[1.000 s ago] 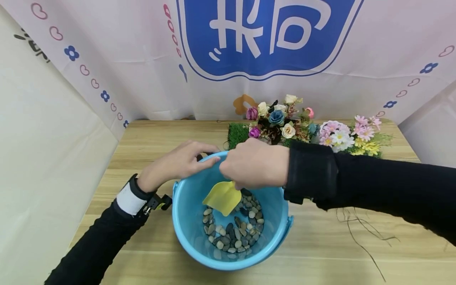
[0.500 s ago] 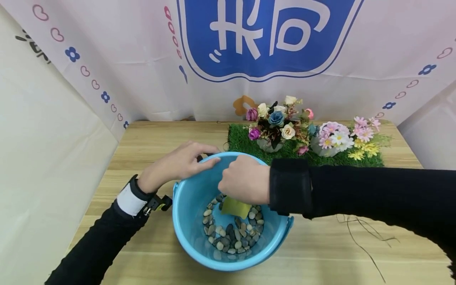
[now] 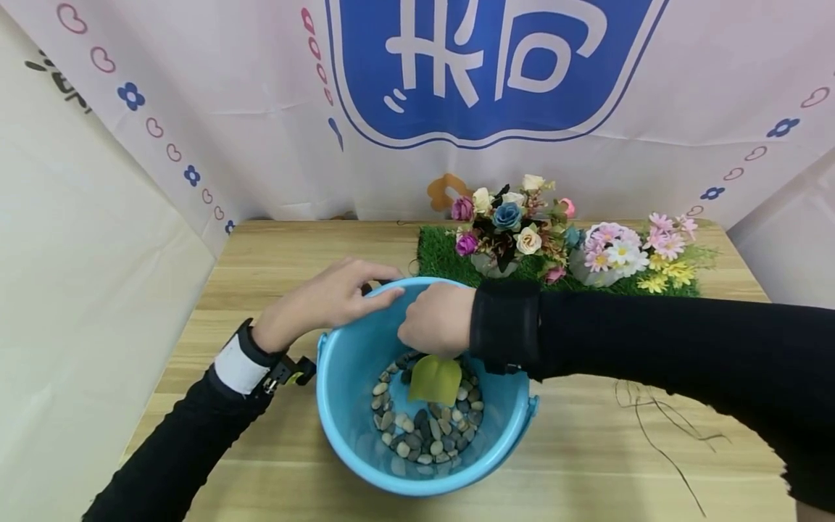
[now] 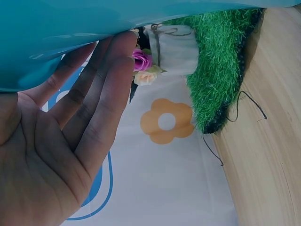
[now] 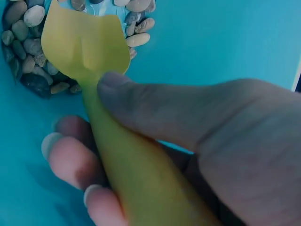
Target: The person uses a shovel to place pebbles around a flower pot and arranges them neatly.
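A light blue bucket (image 3: 341,428) stands on the wooden table with a ring of grey and pale pebbles (image 3: 435,433) on its bottom. My left hand (image 3: 326,297) holds the bucket's rim at the far left, thumb over the edge and fingers along the outer wall. In the left wrist view those fingers (image 4: 101,117) lie fairly straight against the bucket. Inside the bucket mouth, my right hand (image 3: 438,319) grips a yellow toy shovel (image 3: 435,380) by its handle. The right wrist view shows the thumb along the handle and fingers curled beneath. The shovel blade (image 5: 87,44) points down over the pebbles and carries none.
Behind the bucket lies an artificial grass mat (image 3: 435,250) bearing potted artificial flowers (image 3: 512,225) and pink, white and yellow blooms (image 3: 620,250). Thin dark strands (image 3: 659,428) lie on the table (image 3: 287,464) to the right. A printed cloth (image 3: 261,130) hangs behind.
My right hand has gone lower and slightly left into the bucket. The shovel blade has swung rightward and now points down at the pebbles. My left hand stays on the rim.
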A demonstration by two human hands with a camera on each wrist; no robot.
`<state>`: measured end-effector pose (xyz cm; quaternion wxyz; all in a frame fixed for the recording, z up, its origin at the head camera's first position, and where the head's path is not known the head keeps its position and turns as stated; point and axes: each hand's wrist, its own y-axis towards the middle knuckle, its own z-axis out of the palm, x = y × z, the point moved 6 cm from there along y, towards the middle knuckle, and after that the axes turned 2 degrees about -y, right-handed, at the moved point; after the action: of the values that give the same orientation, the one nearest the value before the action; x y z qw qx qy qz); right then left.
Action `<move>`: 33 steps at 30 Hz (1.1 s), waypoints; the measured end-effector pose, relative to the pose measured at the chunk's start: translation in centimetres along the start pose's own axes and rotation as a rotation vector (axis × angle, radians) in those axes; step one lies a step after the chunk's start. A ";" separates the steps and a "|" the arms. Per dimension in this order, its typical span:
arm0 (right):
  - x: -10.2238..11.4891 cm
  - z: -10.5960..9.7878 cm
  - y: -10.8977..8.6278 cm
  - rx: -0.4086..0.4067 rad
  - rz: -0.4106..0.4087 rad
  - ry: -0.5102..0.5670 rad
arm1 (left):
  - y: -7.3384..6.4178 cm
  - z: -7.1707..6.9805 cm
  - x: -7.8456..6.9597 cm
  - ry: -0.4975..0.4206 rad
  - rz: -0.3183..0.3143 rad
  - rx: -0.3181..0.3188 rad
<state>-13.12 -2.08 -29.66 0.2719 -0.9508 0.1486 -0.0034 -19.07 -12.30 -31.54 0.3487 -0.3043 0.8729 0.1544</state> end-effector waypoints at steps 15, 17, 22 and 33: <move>-0.3 2.8 1.7 0.324 -0.054 0.366 | -0.1 0.0 -0.1 0.006 -0.020 0.009; -0.3 2.8 1.6 0.325 -0.075 0.387 | -0.1 0.0 -0.1 0.005 -0.021 0.008; -0.5 2.3 1.0 0.330 -0.098 0.426 | 0.1 -0.3 -0.4 0.012 -0.003 0.000; -0.1 2.3 0.1 0.336 -0.204 0.475 | -0.2 0.1 -0.4 0.016 -0.011 0.022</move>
<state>-13.02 -0.97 -31.72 0.3810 -0.8752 0.1090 -0.2775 -18.63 -12.27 -31.33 0.3460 -0.3066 0.8755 0.1406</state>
